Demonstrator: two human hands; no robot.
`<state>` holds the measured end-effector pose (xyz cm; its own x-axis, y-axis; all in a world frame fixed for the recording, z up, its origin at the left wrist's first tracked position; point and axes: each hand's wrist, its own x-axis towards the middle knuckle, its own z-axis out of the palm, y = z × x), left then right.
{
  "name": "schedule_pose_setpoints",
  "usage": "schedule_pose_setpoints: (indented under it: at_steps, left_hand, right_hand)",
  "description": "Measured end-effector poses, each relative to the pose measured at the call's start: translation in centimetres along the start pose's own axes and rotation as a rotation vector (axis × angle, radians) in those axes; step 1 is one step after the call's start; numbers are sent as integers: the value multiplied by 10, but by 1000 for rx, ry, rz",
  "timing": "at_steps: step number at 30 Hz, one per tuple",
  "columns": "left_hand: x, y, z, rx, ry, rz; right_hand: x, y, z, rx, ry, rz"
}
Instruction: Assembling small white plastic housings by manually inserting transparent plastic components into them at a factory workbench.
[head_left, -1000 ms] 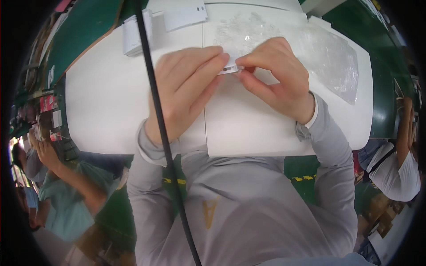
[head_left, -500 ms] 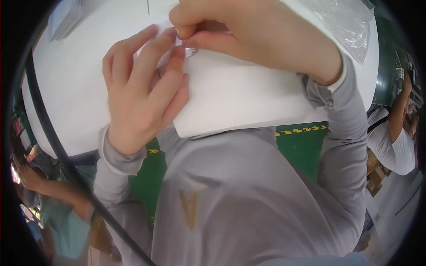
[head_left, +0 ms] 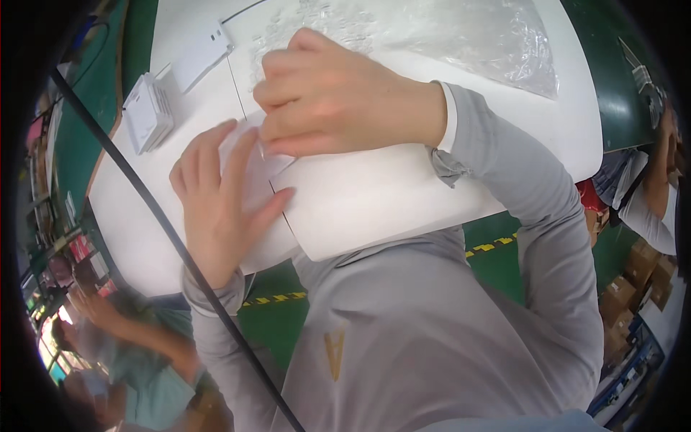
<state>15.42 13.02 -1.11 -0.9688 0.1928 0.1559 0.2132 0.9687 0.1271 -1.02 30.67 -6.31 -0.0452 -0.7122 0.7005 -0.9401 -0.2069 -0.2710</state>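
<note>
A thin white piece (head_left: 257, 171) lies on the white table (head_left: 403, 191), largely covered by my two hands, so its kind cannot be made out. My left hand (head_left: 218, 194) rests at its left side with fingers spread, index finger against it and thumb held apart. Over its right side is my right hand (head_left: 327, 101), fingers curled in and knuckles up. Whatever those fingertips hold or press is hidden beneath them.
Beyond my left hand are a stack of white plastic plates (head_left: 149, 115) and a white panel (head_left: 204, 56). Small clear pieces (head_left: 309, 18) lie scattered behind my right hand, beside a clear plastic bag (head_left: 497, 43). A black cable (head_left: 165, 216) crosses at left. People are at both sides.
The view has shifted, showing more of the table's far side. My right hand has rolled over and its fingers are more curled. My left thumb has spread away from the index finger.
</note>
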Motion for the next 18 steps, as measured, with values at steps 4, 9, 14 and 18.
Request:
schedule_pose_setpoints:
  at_steps: [4,9,14,18]
  left_hand:
    - [24,-15,-10,-81,-238,33]
    - [86,-85,-33,-131,-44,121]
    - [134,-121,-28,-156,-44,90]
    - [135,-130,-17,-96,-212,39]
  right_hand:
    - [1,13,-14,-131,165,29]
    - [9,16,-32,-164,302,181]
    - [3,27,-26,-70,373,205]
    - [5,25,-21,-80,338,240]
